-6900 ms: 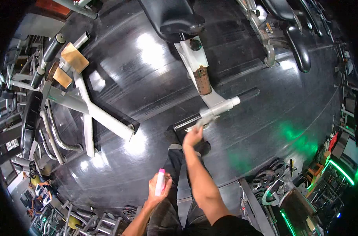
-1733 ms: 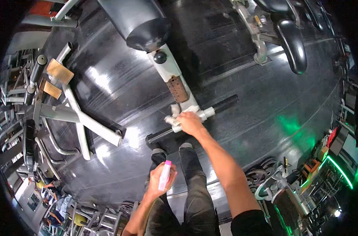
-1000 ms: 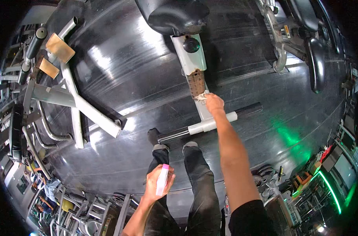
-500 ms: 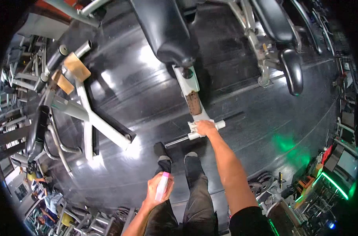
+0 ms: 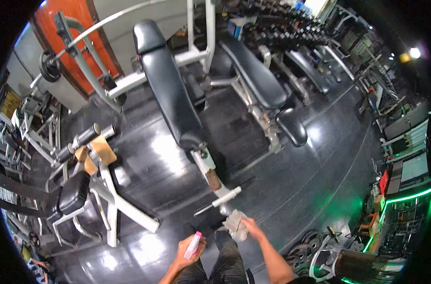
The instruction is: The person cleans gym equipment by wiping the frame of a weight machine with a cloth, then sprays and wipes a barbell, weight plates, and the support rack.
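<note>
My left hand (image 5: 183,250) is closed around a small pale bottle with a pink top (image 5: 193,245), held in front of my legs. In my right hand (image 5: 251,228) a light grey rag (image 5: 235,225) hangs bunched, pinched at its right side. The rag is apart from the white foot bar (image 5: 228,196) of the bench, which lies just beyond it. A long black padded weight bench (image 5: 170,94) rises from that foot. Its white frame has a worn brown patch (image 5: 212,179).
A barbell (image 5: 112,18) rests on the rack behind the bench. To the left stands a white-framed machine (image 5: 130,213) with tan pads. Another black bench (image 5: 258,78) is on the right, with dumbbell racks (image 5: 281,33) behind. Weight plates (image 5: 300,253) lie at lower right.
My right hand has lifted the rag off the foot bar and drawn it back toward me. My view has tilted up, showing the whole bench and the rack. The bottle stays in my left hand.
</note>
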A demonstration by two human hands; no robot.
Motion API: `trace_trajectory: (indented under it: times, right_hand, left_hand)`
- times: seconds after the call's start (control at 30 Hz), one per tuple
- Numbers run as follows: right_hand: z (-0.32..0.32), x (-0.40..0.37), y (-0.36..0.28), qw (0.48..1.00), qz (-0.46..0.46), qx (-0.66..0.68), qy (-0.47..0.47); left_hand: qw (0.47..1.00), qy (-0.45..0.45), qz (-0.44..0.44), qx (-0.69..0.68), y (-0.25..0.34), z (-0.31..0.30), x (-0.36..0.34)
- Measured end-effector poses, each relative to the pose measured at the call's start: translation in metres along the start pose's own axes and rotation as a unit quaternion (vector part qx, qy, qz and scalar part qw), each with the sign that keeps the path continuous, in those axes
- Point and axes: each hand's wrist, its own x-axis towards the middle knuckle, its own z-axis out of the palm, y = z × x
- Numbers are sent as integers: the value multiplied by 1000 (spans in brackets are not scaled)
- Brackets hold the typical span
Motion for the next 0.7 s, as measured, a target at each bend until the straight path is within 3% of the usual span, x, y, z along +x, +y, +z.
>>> trace_trajectory:
  times: [0.03, 0.07, 0.17, 0.3, 0.37, 0.5, 0.53, 0.7]
  right_hand:
    - [20, -53, -63, 996, 54, 60, 20]
    - [16, -54, -39, 986, 52, 156, -6]
    - [29, -94, -53, 961, -7, 277, -7]
    - [35, -123, -67, 927, -68, 367, 18]
    - [31, -137, -82, 886, -125, 446, -39]
    - [9, -156, -100, 883, -165, 439, -18]
    - [9, -175, -124, 875, -188, 446, 0]
    - [-47, -187, -130, 858, -208, 467, 45]
  left_hand:
    - [1000, 1, 21, 2, 10, -3, -4]
    - [1000, -8, 28, -9, 18, -6, -9]
    - [997, -42, 47, -48, 32, -13, -19]
    - [996, -61, 44, -41, 67, -21, -32]
    - [996, -58, 56, -35, 79, -22, -35]
    - [995, -81, 19, -61, 85, -15, -31]
    - [993, -68, 69, -69, 82, -7, -26]
    - [996, -53, 74, 17, 111, 37, -10]
